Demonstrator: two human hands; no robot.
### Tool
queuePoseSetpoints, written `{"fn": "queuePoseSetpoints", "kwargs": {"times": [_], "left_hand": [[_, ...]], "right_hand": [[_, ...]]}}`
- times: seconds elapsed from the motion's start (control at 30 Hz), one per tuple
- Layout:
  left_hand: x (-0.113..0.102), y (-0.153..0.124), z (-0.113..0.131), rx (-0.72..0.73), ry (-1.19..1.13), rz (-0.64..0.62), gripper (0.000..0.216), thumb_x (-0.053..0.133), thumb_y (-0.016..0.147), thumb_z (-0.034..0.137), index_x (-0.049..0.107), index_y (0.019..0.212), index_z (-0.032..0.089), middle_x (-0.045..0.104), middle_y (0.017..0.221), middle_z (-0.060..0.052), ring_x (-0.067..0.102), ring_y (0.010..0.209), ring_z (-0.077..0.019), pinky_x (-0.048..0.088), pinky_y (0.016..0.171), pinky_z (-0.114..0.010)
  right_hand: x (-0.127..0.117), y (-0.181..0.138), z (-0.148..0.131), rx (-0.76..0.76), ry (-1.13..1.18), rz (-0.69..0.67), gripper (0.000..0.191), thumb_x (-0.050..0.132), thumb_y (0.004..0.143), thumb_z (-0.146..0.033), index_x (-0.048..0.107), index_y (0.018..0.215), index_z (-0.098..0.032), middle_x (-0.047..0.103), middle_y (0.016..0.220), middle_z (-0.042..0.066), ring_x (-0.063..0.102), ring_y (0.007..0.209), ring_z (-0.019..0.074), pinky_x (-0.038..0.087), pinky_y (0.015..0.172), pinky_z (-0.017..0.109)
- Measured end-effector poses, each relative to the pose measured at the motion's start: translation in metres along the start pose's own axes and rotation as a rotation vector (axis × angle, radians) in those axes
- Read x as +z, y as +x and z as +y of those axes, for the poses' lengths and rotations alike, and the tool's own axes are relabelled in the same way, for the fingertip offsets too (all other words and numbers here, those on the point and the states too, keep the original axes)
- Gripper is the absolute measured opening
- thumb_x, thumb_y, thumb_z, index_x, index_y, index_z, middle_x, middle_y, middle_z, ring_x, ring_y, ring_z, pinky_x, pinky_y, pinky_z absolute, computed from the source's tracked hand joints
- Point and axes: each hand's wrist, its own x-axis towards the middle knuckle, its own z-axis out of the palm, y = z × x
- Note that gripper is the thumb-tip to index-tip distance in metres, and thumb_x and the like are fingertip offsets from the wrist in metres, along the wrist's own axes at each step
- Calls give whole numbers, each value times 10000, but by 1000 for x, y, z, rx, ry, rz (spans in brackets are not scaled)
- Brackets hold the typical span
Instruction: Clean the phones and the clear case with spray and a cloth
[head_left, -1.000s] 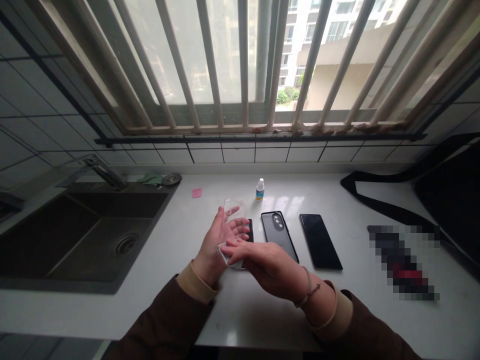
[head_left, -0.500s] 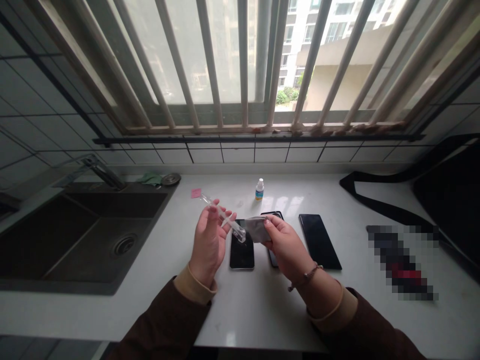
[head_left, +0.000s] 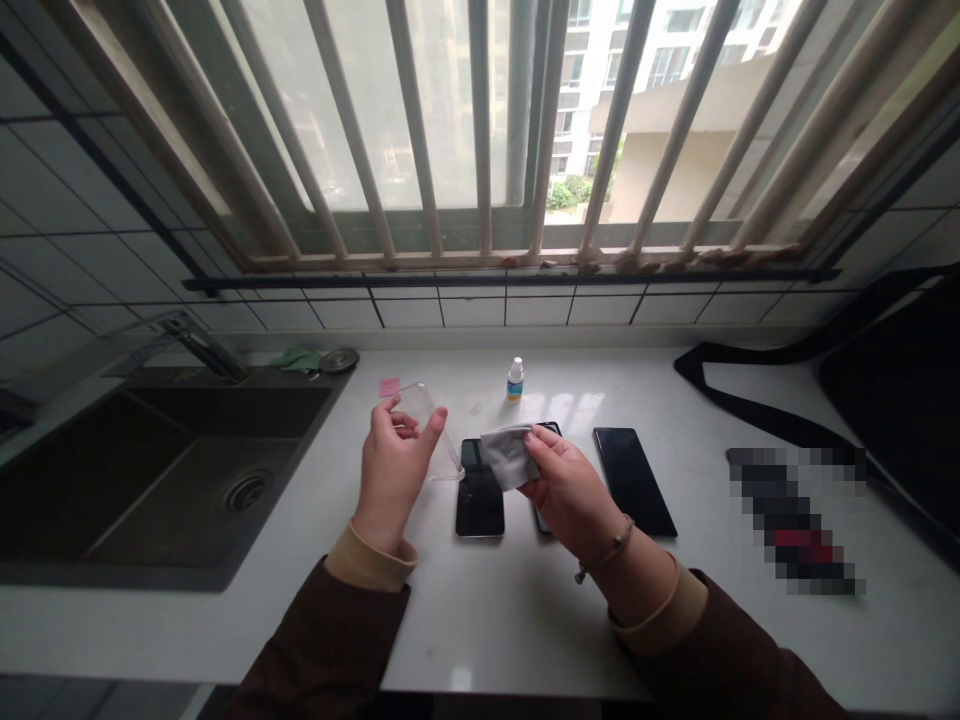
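A clear phone case (head_left: pixel 444 447) is held up in my left hand (head_left: pixel 397 465), its fingers and thumb around the case's edges. My right hand (head_left: pixel 564 480) pinches a grey cleaning cloth (head_left: pixel 508 456) that hangs a little to the right of the case. Below and between the hands a black phone (head_left: pixel 480 508) lies face up on the white counter (head_left: pixel 450 620). Another phone (head_left: pixel 551 428) lies mostly hidden behind my right hand. To its right rests a larger dark phone or tablet (head_left: pixel 636 482), slightly angled.
A small white-capped bottle (head_left: pixel 514 382) stands behind the phones, and a pink slip (head_left: pixel 389 387) lies left of it. On the left is a dark sink (head_left: pixel 240 580) with a faucet (head_left: pixel 206 350). A black bag strap (head_left: pixel 742 395) and a blurred-out dark object (head_left: pixel 799 525) lie right.
My left hand has turned and shifted left, bringing the clear case from edge-on to its broad side. The right hand still grips the cloth in nearly the same place.
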Motion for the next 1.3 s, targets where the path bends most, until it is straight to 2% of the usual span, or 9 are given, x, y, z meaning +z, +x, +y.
{"fn": "queuePoseSetpoints", "kwargs": {"times": [0.17,0.37,0.6,0.73,0.9,0.97,1.07,1.13,1.3], "left_hand": [[-14,7,1,2,546,-101,847,590,875,772,575,1387,98,736,1051,-158,722,1040,-381,543,915,-454],[-3,-7,-2,117,951,-285,644,570,932,673,685,1146,77,734,1047,-243,710,1045,-408,517,940,-443],[2,-16,-7,64,964,-315,691,568,936,685,635,1212,55,659,1140,-250,701,1014,-402,533,869,-442],[0,-18,-4,39,953,-341,690,538,948,681,614,1270,76,626,1209,-243,658,1120,-428,530,881,-464],[-2,-17,-2,32,937,-384,827,501,956,672,502,1505,52,590,1296,-273,600,1196,-457,518,904,-505],[-2,-19,2,39,941,-334,869,469,968,672,440,1571,48,578,1315,-287,587,1190,-461,506,907,-538],[0,-26,14,128,956,-156,832,402,1019,612,346,1647,68,574,1300,-280,574,1162,-447,470,926,-575],[3,-35,26,208,952,-107,786,416,1029,577,372,1645,91,575,1280,-260,558,1155,-439,451,926,-564],[19,-69,48,339,927,-277,799,510,1004,614,437,1629,121,607,1198,-237,556,1096,-421,424,904,-524]], "right_hand": [[-8,8,0,-46,-36,53,367,933,750,-453,797,974,-196,804,927,47,707,749,145,583,689,255],[-8,7,1,-41,-74,47,407,940,731,-481,801,974,-186,794,895,48,677,720,135,548,655,239],[-6,8,2,-35,-98,75,470,965,681,-514,808,986,-193,785,886,32,666,719,130,544,660,243],[-7,8,2,-20,-113,88,484,961,681,-517,809,1000,-187,790,889,37,678,750,137,543,674,240],[-9,10,3,-27,-127,88,459,936,712,-509,802,1005,-182,794,892,46,688,752,153,536,657,251],[-11,10,4,-29,-129,88,445,933,719,-502,798,1000,-184,792,893,44,689,749,152,538,654,253],[-13,12,5,-42,-119,108,422,931,728,-488,799,1000,-194,789,909,34,695,775,150,556,681,253],[-14,14,5,-62,-107,128,408,925,738,-476,800,1010,-198,787,917,31,701,796,152,567,705,257],[-16,15,4,-126,-102,170,414,904,753,-477,785,1029,-192,790,943,46,720,820,181,583,730,296]]}}
